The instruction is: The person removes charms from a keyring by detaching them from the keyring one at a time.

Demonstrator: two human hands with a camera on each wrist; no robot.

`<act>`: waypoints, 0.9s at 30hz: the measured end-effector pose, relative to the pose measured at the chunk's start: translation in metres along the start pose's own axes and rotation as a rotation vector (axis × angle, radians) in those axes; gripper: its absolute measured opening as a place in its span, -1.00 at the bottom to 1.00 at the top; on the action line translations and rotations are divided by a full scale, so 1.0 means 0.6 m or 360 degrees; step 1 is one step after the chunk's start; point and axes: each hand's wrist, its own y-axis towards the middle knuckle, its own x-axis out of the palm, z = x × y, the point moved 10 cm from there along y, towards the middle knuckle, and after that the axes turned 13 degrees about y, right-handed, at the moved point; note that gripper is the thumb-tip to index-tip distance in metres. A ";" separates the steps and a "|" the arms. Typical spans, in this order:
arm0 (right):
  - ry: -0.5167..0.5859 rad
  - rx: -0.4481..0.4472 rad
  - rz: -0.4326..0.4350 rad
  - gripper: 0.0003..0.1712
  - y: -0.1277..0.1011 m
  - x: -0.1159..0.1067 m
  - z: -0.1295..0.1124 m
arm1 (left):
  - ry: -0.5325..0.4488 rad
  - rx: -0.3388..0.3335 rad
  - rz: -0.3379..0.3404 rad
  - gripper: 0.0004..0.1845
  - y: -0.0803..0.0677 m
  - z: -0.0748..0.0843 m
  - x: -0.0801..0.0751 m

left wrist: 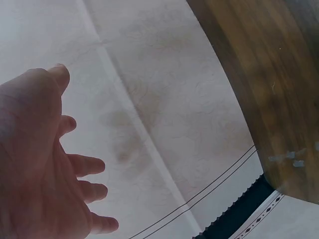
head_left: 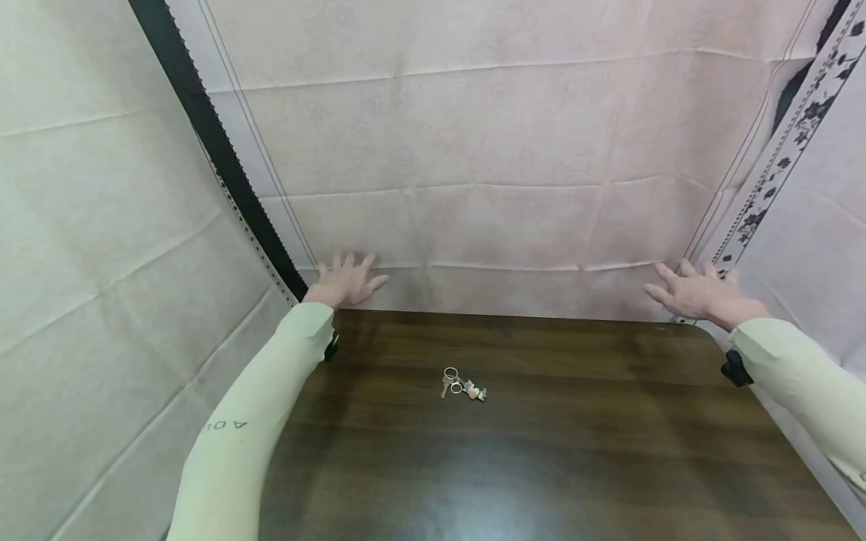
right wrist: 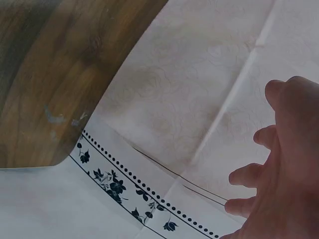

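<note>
A keychain (head_left: 456, 385) with metal rings, a key and a small figurine charm lies on the dark wooden table (head_left: 541, 451), apart from both hands. Fingers spread, my left hand (head_left: 343, 282) is held out past the table's far left corner; in the left wrist view the same hand (left wrist: 45, 159) holds nothing. On the other side my right hand (head_left: 704, 293) reaches over the far right corner, its fingers spread too. The right wrist view shows that hand (right wrist: 284, 174) with nothing in its grasp.
Pale cloth (head_left: 501, 150) hangs behind the table, and more cloth (head_left: 101, 263) covers the left side. A dark strip (head_left: 223, 158) runs down at the left. Flower-patterned trim (head_left: 778, 169) borders the right cloth. Scuff marks (right wrist: 55, 117) show near a table corner.
</note>
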 end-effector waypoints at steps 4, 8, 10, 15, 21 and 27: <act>0.0009 -0.0014 0.0000 0.05 -0.002 0.012 -0.003 | -0.0009 0.0004 -0.0005 -0.24 -0.003 0.004 0.008; 0.0047 -0.0032 -0.0005 0.04 -0.001 0.028 -0.009 | -0.0039 0.0016 -0.0022 -0.21 -0.006 0.009 0.022; 0.0056 -0.0036 -0.0012 0.03 -0.001 0.039 -0.012 | -0.0063 0.0018 -0.0024 -0.21 -0.007 0.011 0.030; 0.0042 -0.0053 -0.0024 0.03 -0.003 0.062 -0.021 | -0.0076 0.0003 -0.0035 -0.22 -0.011 0.017 0.044; 0.0049 -0.0074 -0.0013 0.00 -0.003 0.081 -0.038 | -0.0098 0.0007 -0.0061 -0.24 -0.010 0.023 0.064; 0.0090 -0.0101 0.0036 -0.03 0.004 0.100 -0.060 | -0.0099 0.0024 -0.0067 -0.24 -0.011 0.030 0.085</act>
